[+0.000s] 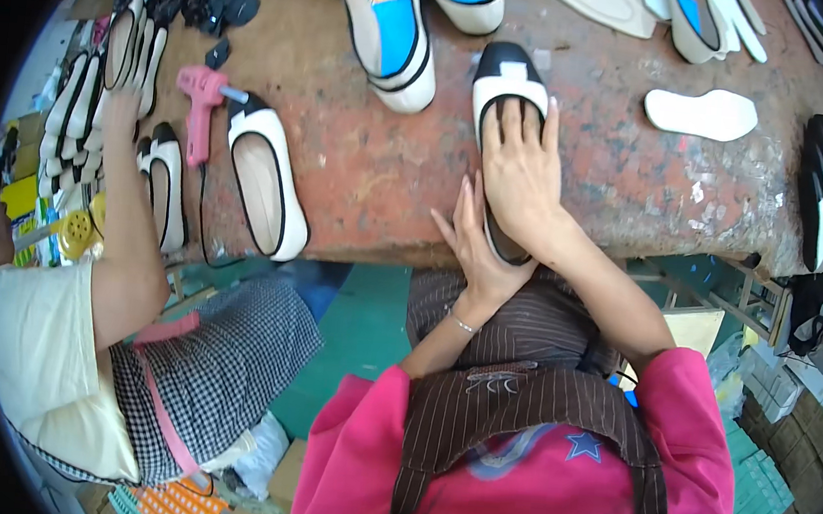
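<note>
The right hand [520, 169] lies flat, palm down, fingers together and pointing far. Its forearm runs back near and right into a pink sleeve. The left hand [476, 243] sits just beneath it, palm up, fingers spread, wrist bent.

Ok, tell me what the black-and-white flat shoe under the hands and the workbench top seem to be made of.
Black-and-white flat shoe: smooth white upper with black trim, faint sheen, probably leather or synthetic leather. Reddish-brown workbench top: matte, blotchy and worn, possibly painted wood or board; hard to tell.
</note>
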Motion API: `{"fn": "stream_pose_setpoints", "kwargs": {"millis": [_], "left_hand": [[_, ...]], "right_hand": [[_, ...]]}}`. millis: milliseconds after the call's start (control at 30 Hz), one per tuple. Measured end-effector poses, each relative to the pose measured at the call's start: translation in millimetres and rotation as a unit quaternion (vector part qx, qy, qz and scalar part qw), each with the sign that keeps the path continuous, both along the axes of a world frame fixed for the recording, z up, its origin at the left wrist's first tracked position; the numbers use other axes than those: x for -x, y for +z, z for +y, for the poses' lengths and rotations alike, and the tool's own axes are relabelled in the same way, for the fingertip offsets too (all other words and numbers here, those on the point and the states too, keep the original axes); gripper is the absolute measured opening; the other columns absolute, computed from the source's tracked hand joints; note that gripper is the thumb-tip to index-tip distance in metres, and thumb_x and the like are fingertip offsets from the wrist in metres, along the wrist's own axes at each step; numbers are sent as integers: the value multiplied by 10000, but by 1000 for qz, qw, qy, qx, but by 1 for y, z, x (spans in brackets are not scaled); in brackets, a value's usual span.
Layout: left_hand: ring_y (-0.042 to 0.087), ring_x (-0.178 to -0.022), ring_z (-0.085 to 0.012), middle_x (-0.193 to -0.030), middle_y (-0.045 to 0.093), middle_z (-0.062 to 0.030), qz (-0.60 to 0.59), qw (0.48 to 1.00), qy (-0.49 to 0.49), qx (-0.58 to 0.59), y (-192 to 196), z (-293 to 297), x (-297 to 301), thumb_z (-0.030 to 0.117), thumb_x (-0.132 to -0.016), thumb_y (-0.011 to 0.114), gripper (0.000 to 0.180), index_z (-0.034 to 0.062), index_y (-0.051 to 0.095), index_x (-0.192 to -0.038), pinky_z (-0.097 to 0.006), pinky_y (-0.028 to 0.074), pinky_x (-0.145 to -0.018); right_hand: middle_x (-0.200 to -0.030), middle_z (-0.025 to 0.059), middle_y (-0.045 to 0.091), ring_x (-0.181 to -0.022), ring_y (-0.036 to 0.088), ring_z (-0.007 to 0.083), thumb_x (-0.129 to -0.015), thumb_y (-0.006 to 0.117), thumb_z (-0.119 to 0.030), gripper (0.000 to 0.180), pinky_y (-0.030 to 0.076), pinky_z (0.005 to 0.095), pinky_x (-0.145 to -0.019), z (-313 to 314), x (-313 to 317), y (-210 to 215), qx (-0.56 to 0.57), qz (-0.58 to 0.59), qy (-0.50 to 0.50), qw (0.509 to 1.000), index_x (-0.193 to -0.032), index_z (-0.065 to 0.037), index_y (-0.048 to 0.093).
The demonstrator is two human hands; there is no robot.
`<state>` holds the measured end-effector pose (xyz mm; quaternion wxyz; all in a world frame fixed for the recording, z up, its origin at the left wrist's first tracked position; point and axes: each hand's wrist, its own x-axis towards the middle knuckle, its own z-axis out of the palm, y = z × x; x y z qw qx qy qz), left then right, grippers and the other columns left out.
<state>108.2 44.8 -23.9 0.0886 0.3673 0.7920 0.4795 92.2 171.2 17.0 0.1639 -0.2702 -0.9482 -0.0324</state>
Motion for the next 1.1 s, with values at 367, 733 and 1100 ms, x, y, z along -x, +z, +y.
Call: {"fn": "stream_pose_setpoints", "kwargs": {"millis": [367, 733, 1100], "left_hand": [[412, -889, -188, -931, 384, -27, -112, 983, 116, -85, 93, -101, 89, 354, -573, 853, 612, 75, 465, -956, -326, 350, -847], [562, -791, -244, -934, 648, -193, 61, 944, 197, 258, 101, -148, 194, 107, -793, 775, 347, -34, 482, -672, -345, 462, -780], [489, -1294, -381, -1355, 570, -187, 248, 963, 81, 73, 167, -1, 138, 101, -751, 815, 395, 28, 664, -1109, -477, 349, -1102]], "right_hand": [[-914, 67, 750, -884, 674, 106, -919, 629, -150, 248, 526, 253, -788, 124, -16, 85, 582, 188, 159, 775, -1120, -53, 736], [-1194, 116, 620, -1091, 533, 318, -827, 723, -364, 524, 414, 473, -948, 222, 55, -30, -1, 133, 19, 991, -1229, -48, 611], [-1099, 137, 645, -962, 636, 325, -844, 654, -329, 435, 504, 426, -835, 232, -11, 46, 105, 195, -46, 974, -1151, -23, 621]]}}
